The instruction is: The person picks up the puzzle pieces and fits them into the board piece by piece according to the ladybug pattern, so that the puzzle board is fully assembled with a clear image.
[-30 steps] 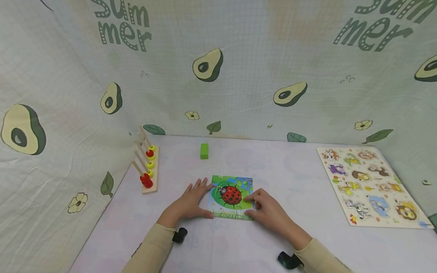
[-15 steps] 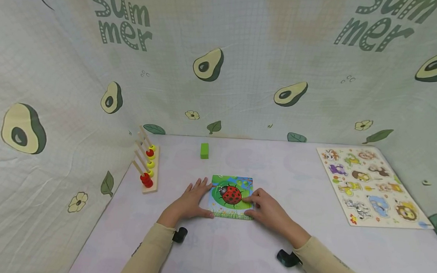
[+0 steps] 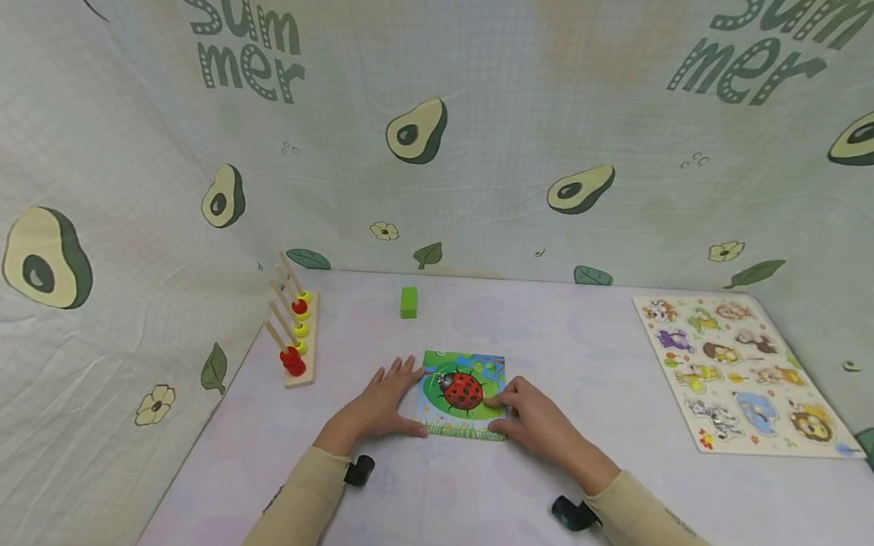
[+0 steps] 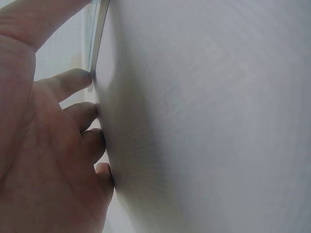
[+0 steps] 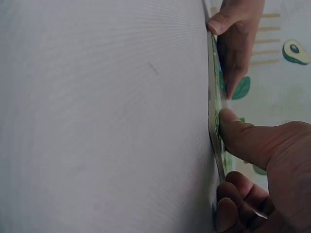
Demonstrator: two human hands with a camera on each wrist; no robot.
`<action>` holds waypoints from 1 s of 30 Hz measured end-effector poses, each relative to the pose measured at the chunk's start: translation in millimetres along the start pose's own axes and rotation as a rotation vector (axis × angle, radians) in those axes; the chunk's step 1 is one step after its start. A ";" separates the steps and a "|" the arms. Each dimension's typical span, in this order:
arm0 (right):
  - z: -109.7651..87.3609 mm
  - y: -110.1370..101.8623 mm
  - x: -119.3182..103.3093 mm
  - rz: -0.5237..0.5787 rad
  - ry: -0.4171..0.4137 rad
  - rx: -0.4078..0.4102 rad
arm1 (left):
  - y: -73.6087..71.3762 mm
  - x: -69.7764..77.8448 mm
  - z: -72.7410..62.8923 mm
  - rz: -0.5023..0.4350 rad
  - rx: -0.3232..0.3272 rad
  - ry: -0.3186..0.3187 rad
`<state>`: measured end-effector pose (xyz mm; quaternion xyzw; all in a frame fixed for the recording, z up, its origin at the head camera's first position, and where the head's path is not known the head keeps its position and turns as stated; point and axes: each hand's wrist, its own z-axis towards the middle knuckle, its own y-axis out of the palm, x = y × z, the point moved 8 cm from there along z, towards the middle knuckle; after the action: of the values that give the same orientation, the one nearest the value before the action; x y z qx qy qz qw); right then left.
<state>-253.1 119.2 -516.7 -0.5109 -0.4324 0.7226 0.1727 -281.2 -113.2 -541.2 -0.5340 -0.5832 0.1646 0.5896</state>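
A square ladybug puzzle (image 3: 461, 390) lies flat in front of me, a red beetle on a green and blue ground. With fingers spread, my left hand (image 3: 372, 407) touches its left edge by thumb and index finger. The left wrist view has those fingertips down at table level beside the board's edge (image 4: 99, 41). My right hand (image 3: 541, 420) holds the puzzle's right side, thumb and bent index finger on its face. In the right wrist view the thumb (image 5: 238, 128) presses near the corner, and the other fingers (image 5: 231, 199) are curled beside the edge.
A counting-peg stand (image 3: 311, 340) with red and yellow beads stands to the left. Behind the puzzle is a green block (image 3: 408, 302). A wooden animal puzzle board (image 3: 749, 376) lies at the right. Printed cloth walls (image 3: 485, 226) border the table at the back and sides.
My right index fingertip has shifted slightly left and toward me on the puzzle, and the right wrist has moved a little left. The left hand and puzzle stay in place.
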 end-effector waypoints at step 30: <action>-3.4 0.2 7.7 0.020 0.061 -0.032 | 1.0 -0.5 1.9 -0.002 0.006 0.002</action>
<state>-253.3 125.9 -521.7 -0.5399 -0.4332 0.7013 0.1703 -282.5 -112.4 -542.8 -0.5317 -0.5827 0.1655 0.5920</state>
